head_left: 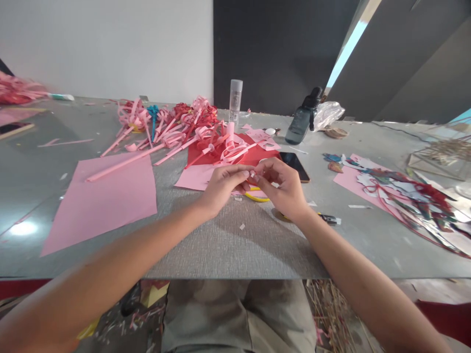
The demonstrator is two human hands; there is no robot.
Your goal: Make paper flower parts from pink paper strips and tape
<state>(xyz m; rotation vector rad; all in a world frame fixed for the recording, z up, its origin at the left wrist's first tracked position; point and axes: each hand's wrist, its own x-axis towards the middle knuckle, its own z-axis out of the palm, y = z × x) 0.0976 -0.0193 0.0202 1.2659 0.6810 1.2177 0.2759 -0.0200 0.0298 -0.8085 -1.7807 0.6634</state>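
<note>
Lap and floor: trousered legs [239,316] sit at bottom centre, with paper scraps [140,321] on the floor to their left and dry stalks [340,314] to their right.
Counter edge: the grey counter [206,252] ends in a straight line across the lower frame; both forearms cross it.
Room under the wrists: textured surface between the forearms, with a couple of white paper scraps lying on it.
Left hand: the left hand [228,184] comes in from lower left, thumb and index pinched at a small white piece [252,174].
Right hand: the right hand [281,184] comes in from lower right, fingers curled, thumb tip pressed to the same piece.
White piece: mid-frame, between the fingertips, above the counter; too small to identify.
Around the hands: a yellow loop [257,197] below the fingers, a craft knife [329,219] beside the right wrist, a phone [295,166] just beyond.
Sides: a pink sheet [114,198] at left; a heap of cutouts with red cord [408,189] at right.
Farther back: a red sheet [257,156], paper flowers [176,127], an upright clear tube [235,100], a tilted dark bottle [299,123].
Wall: a pale panel [110,46] upper left, a black one [272,54] upper centre.
</note>
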